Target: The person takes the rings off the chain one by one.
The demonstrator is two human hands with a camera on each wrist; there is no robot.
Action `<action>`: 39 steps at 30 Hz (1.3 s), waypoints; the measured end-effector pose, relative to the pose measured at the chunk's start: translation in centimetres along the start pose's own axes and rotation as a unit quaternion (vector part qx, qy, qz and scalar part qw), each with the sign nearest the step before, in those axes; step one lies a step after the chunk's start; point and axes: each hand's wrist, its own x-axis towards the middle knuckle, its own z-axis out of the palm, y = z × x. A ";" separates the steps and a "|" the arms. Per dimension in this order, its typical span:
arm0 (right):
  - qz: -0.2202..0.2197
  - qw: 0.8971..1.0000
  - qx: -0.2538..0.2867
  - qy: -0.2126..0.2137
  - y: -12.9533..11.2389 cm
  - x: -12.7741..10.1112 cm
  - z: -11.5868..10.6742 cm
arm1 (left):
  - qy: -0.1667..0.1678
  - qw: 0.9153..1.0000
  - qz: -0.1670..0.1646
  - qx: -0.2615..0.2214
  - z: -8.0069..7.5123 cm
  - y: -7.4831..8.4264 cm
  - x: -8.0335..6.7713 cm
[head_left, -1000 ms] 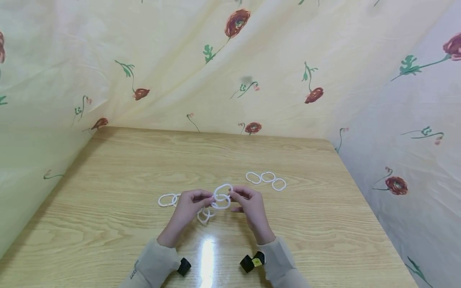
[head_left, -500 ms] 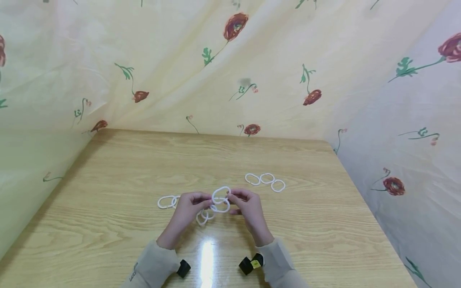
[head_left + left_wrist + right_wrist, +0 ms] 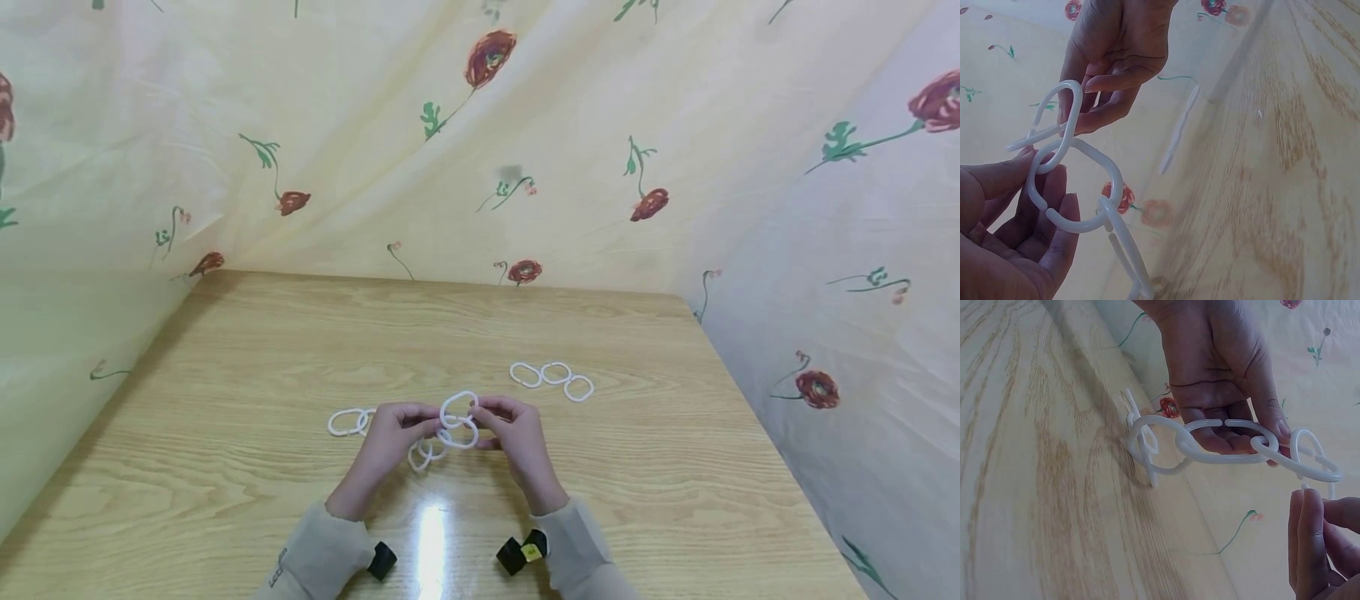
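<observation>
Both hands meet over the middle of the table, holding white plastic chain links. My left hand (image 3: 386, 435) pinches an oval link (image 3: 1229, 459) with thumb and fingers. Threaded through it is another link (image 3: 1291, 464), which stands up between the hands. My right hand (image 3: 519, 429) pinches a further open-ended link (image 3: 1296, 447) that crosses this upper link. From the left hand's link a short length of chain (image 3: 420, 467) hangs down to the tabletop. The head view hides part of the held links behind the fingers.
Several white links lie on the wooden table (image 3: 660, 467): a joined pair (image 3: 345, 410) left of the left hand, partly hidden by it, and three links (image 3: 557, 363) side by side at back right. Flowered cloth (image 3: 360, 125) closes off the back and sides.
My right hand has edged slightly left, toward the left hand. The held links sit a little lower in the head view, which has tilted slightly. Both grips stay the same.
</observation>
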 end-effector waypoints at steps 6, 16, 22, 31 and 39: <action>0.003 1.000 -0.007 0.001 0.0 -0.1 0.0 | -0.002 1.000 0.002 0.000 0.0 0.0 -0.1; 0.010 1.000 0.003 -0.005 -0.1 -0.1 0.0 | -0.004 1.000 0.006 0.004 0.0 0.3 -0.1; 0.013 1.000 0.009 -0.015 -0.2 -0.2 0.0 | -0.005 1.000 0.010 0.004 0.2 0.1 -0.1; 0.015 0.999 0.014 -0.027 -0.2 -0.2 0.0 | -0.011 1.000 0.010 0.004 0.2 -0.1 0.0; 0.015 0.999 0.007 -0.030 -0.2 -0.3 0.0 | -0.008 1.000 0.004 0.006 0.3 0.0 0.0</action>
